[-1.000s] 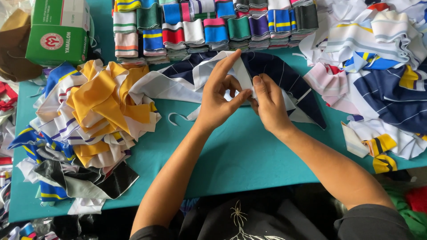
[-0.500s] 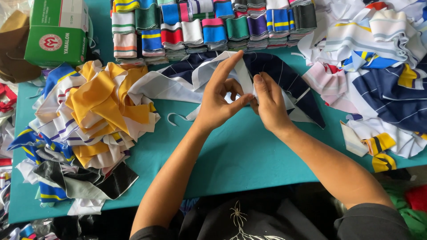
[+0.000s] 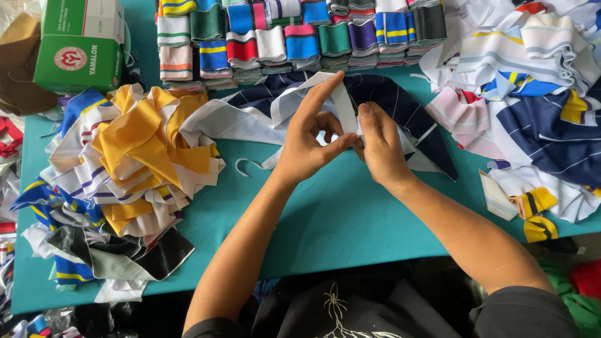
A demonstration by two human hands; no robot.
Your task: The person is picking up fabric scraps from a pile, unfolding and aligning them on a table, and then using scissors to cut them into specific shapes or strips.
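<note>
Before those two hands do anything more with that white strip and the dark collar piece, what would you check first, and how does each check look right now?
1. Both hands pinch the white fabric strip: left hand, right hand: ok.
2. Navy pinstriped collar piece lies flat under it: ok.
3. Bare teal table in front: ok.
4. Strip's edges aligned: cannot tell, fingers cover them.
5. Yellow and white fabric pile apart from the hands: ok.

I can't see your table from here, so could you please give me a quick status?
Left hand and right hand both pinching the white strip. Strip lies over navy collar. Nothing in the way.
</note>
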